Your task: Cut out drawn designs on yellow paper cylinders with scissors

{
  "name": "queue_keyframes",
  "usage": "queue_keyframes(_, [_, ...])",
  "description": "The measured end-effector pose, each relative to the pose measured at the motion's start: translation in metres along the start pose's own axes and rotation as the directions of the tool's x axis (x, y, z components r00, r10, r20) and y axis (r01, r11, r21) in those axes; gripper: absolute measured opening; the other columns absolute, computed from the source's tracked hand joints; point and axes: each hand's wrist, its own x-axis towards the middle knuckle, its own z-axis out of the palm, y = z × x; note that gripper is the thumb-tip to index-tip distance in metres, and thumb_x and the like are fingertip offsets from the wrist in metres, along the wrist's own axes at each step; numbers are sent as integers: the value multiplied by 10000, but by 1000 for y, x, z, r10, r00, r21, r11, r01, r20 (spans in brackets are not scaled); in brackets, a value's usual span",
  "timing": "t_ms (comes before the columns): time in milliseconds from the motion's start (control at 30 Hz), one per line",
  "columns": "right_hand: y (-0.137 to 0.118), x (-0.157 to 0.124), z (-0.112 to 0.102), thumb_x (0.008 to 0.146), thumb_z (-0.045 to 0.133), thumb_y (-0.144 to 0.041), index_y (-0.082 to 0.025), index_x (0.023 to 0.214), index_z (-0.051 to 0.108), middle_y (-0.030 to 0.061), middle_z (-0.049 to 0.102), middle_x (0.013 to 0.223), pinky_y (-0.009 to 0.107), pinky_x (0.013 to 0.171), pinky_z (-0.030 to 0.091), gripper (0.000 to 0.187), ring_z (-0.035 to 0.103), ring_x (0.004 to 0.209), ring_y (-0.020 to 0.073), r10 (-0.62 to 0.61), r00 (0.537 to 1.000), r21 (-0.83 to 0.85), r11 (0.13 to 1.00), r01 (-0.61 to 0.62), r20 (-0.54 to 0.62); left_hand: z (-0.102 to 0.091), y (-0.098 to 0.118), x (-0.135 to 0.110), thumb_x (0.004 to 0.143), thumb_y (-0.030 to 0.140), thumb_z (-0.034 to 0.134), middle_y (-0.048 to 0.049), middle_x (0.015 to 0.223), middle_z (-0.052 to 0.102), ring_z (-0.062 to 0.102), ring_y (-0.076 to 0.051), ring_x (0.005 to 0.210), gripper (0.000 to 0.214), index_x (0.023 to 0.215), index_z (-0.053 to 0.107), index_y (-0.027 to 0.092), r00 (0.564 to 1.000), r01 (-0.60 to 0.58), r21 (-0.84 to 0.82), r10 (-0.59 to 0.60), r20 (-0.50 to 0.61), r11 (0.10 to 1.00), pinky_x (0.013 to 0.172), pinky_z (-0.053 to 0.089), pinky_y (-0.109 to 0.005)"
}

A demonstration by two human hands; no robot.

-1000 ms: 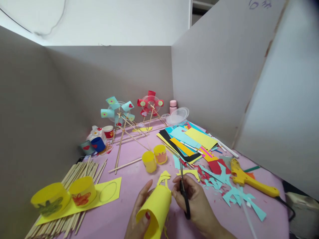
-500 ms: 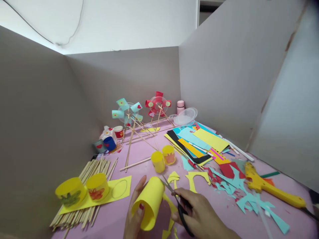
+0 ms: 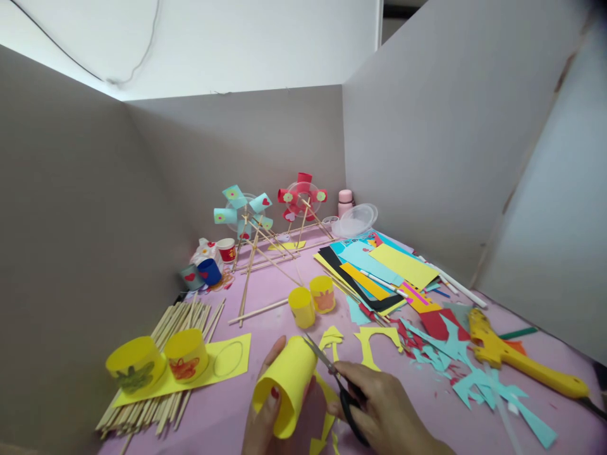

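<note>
At the front middle, my left hand (image 3: 265, 404) is closed around a yellow paper tube (image 3: 290, 379), its thumb inside the near opening. The tube lies tilted, its far end pointing away from me. My right hand (image 3: 382, 401) grips black-handled scissors (image 3: 348, 404), whose blades point up and left beside the tube's far right edge; whether they touch the paper I cannot tell. Yellow paper scraps (image 3: 367, 347) lie under and beyond the hands. Two short yellow paper cups (image 3: 301, 308) stand just past the tube.
On the left, two yellow rings (image 3: 135, 366) sit on a yellow strip (image 3: 237, 363) over wooden sticks (image 3: 156, 404). Blue and red paper wheels (image 3: 303, 196) on stick frames stand behind. Coloured paper sheets (image 3: 403, 265), blue scraps (image 3: 474, 385) and a yellow glue gun (image 3: 526, 363) lie right.
The tube and both hands have shifted very slightly to the right in view. My left hand still holds the tube and my right hand the scissors.
</note>
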Motion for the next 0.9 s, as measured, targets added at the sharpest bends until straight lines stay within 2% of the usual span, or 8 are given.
queue_keyframes(167, [-2,-1,-1,768,628,-315,-238,966,633,-9,631,732,216,566,366,213,528,617,167,0,1000,-26,1000,0,-1,-4,0,1,694,489,657,-83,1048,702,618,-321,1010,607,1271,490,405,995,102,-161,-101,16,982,847,467,-476])
queue_keyframes(300, [-3,-2,-2,766,624,-327,-223,999,630,8,641,753,223,565,374,255,540,621,175,1,1000,-43,999,0,12,-10,2,5,702,412,685,-24,1123,688,616,-289,1035,617,1274,459,465,995,98,-205,-97,19,974,887,457,-438])
queue_keyframes(500, [-3,-2,-3,800,570,-349,-218,1003,639,18,663,746,229,560,380,251,569,622,184,-7,1000,-66,998,7,10,-14,3,8,720,401,672,-49,1174,673,587,-309,1093,601,1288,475,411,997,69,-180,-63,37,981,921,444,-457])
queue_keyframes(667, [-2,-1,-2,828,521,-356,-219,959,644,19,674,733,226,561,380,226,581,620,181,-13,1000,-78,997,13,7,-13,0,6,766,494,574,-83,1160,674,602,-312,1066,560,1303,466,377,996,76,-153,-68,57,985,932,428,-482])
queue_keyframes(800, [0,0,-3,811,550,-340,-226,877,652,8,668,717,220,576,389,166,589,631,178,36,999,-35,999,-36,14,-15,0,10,704,475,647,-92,1132,676,626,-334,1002,634,1302,463,367,1000,15,-85,-15,-7,996,877,459,-501])
queue_keyframes(900, [1,1,-6,782,594,-330,-238,991,644,4,672,769,221,598,396,233,590,655,177,65,998,-6,998,-65,4,-18,3,17,595,427,753,-63,1113,675,624,-346,988,713,1260,502,369,995,-81,37,84,-58,996,841,486,-476])
